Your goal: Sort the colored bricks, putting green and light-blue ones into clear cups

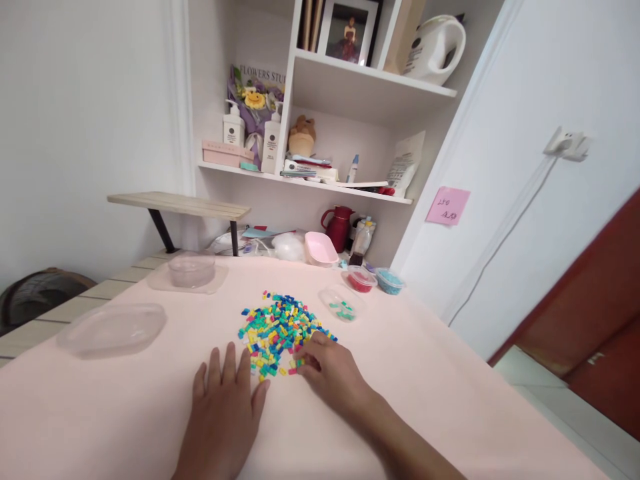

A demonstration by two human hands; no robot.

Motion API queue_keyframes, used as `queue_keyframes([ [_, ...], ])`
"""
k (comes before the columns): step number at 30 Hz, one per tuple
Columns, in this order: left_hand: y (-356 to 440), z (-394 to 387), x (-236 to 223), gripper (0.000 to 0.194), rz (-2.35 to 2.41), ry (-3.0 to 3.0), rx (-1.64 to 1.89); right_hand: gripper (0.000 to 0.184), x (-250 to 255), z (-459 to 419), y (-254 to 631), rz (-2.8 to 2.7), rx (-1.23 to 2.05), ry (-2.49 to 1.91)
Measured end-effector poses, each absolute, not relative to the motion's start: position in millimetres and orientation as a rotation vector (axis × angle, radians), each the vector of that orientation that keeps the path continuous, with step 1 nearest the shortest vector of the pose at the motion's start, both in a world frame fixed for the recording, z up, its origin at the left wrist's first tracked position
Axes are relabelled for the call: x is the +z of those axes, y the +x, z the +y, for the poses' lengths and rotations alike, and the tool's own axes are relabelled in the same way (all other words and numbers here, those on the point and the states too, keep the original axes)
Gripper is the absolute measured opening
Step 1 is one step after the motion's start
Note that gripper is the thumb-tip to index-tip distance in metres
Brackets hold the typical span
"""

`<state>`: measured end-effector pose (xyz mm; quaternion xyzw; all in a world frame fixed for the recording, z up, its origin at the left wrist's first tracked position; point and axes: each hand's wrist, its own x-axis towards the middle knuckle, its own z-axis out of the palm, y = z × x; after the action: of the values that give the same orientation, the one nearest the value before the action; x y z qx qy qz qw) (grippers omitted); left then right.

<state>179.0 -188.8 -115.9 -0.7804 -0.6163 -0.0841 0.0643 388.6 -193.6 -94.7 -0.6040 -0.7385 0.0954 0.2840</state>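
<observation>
A pile of small coloured plastic bricks (280, 327) lies spread on the pink tabletop (400, 373), in blue, green, yellow, white and pink. At its near left edge my left hand (223, 400) rests flat, fingers spread, holding nothing. My right hand (327, 367) is at the pile's right front edge, with thumb and fingertips curled together among the bricks. What sits between those fingertips is too small and hidden to make out. Just beyond the right hand stands a clear shallow container (356, 308) with several green bricks inside.
Tubs of red pieces (361, 280) and blue pieces (390, 283) stand at the back right. On the left are a clear lid (113, 330) and a round clear container (191, 271). A pink basin (321, 249), red jug (339, 229) and bottle (361, 243) line the back.
</observation>
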Motion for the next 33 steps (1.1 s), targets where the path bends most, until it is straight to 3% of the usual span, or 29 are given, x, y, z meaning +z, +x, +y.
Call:
queue_keyframes([
  [7,179,-186,-121,0.062,-1.875,-2.329,-0.275,0.007,-65,-167,437,-1.77,0.158,-1.527],
  [10,179,-184,-124,0.062,-1.859,-2.294,-0.287,0.016,-47,-145,471,-1.59,-0.048,-1.644],
  [15,180,-181,-126,0.062,-1.858,-2.27,-0.23,0.027,-45,-129,491,-1.522,-0.127,-1.663],
  [22,180,-187,-120,0.061,-1.871,-2.262,-0.251,0.031,-71,-146,448,-1.874,0.024,-1.461],
  [27,181,-188,-116,0.06,-1.886,-2.296,-0.286,0.044,-85,-157,439,-2.055,0.034,-1.547],
  [33,180,-185,-116,0.062,-1.918,-2.342,-0.257,0.041,-83,-169,445,-2.156,0.089,-1.502],
])
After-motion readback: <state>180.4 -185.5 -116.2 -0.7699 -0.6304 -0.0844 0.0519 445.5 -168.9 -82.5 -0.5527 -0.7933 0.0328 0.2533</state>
